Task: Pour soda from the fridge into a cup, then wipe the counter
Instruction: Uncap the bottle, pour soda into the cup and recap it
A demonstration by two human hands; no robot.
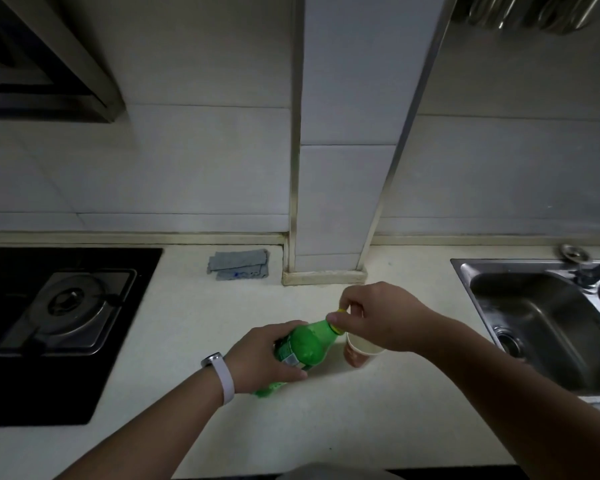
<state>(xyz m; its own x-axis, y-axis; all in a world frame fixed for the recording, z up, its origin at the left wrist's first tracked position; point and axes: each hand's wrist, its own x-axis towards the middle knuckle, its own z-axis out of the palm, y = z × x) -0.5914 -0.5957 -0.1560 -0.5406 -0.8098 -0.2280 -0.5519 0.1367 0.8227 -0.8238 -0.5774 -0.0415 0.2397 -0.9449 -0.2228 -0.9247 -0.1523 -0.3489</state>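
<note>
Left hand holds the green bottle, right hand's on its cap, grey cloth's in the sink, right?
Almost: the head view shows the grey cloth on the counter by the wall, not in the sink. The left hand holds the green bottle, the right hand pinches its cap.

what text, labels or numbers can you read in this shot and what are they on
None is readable.
Label on the green bottle: blurred, partly under the left hand.
Print on the paper cup: reddish-brown, no letters discernible.
Blue mark on the grey cloth: too small to tell.
Yellow cap, pinched by the right hand: no marking seen.
</note>
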